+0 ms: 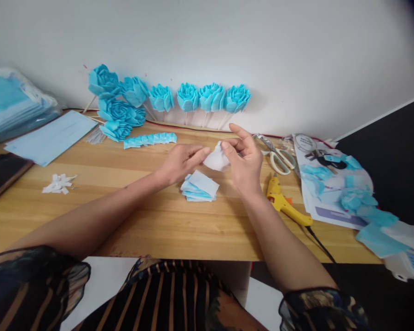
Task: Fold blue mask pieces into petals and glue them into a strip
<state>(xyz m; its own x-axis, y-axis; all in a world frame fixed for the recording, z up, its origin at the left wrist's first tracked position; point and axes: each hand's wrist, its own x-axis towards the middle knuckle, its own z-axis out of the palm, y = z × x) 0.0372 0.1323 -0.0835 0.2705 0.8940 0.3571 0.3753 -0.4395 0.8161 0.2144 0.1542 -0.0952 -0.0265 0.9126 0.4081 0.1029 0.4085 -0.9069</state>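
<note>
A small white piece of fabric (216, 158) is held up between both hands above the wooden table. My left hand (181, 163) pinches its left edge with thumb and fingers. At its upper right, my right hand (243, 158) grips it between thumb and index finger, with another finger raised. Just below the hands lies a loose stack of cut blue and white pieces (199, 187). Beyond my left hand is a row of folded blue pieces (150, 139).
Blue fabric flowers (211, 97) on sticks lean along the wall. Scissors (279, 158) and a yellow glue gun (286, 206) lie right, near blue scraps (357, 200) on paper. Left are white strips (59, 183), a blue sheet (53, 137) and a dark phone (5, 174).
</note>
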